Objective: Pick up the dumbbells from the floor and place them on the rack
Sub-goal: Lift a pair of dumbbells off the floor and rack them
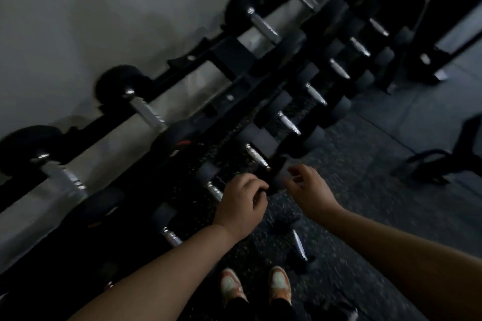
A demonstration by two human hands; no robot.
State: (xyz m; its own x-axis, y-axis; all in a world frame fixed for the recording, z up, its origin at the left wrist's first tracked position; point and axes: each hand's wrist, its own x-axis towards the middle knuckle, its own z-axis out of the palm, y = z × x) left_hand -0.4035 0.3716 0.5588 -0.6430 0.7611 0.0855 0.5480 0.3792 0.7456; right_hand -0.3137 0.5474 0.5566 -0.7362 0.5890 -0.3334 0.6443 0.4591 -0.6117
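Note:
The view is dim and blurred. A black two-tier rack [229, 60] runs diagonally along the wall and holds several black dumbbells with chrome handles. My left hand [240, 206] is curled over a small dumbbell [215, 190] at the near end of the lower tier; its chrome handle shows to the left of my knuckles. My right hand [310, 187] hovers just right of that dumbbell's dark end, fingers apart and holding nothing. Another small dumbbell [298, 243] lies on the speckled floor in front of my shoes [279, 281].
A further dumbbell [352, 315] lies at the bottom edge on the right. A dark bench frame [443, 159] stands on the floor to the right. Black machine legs [430, 60] stand past the far end of the rack. The white wall [104, 21] backs the rack.

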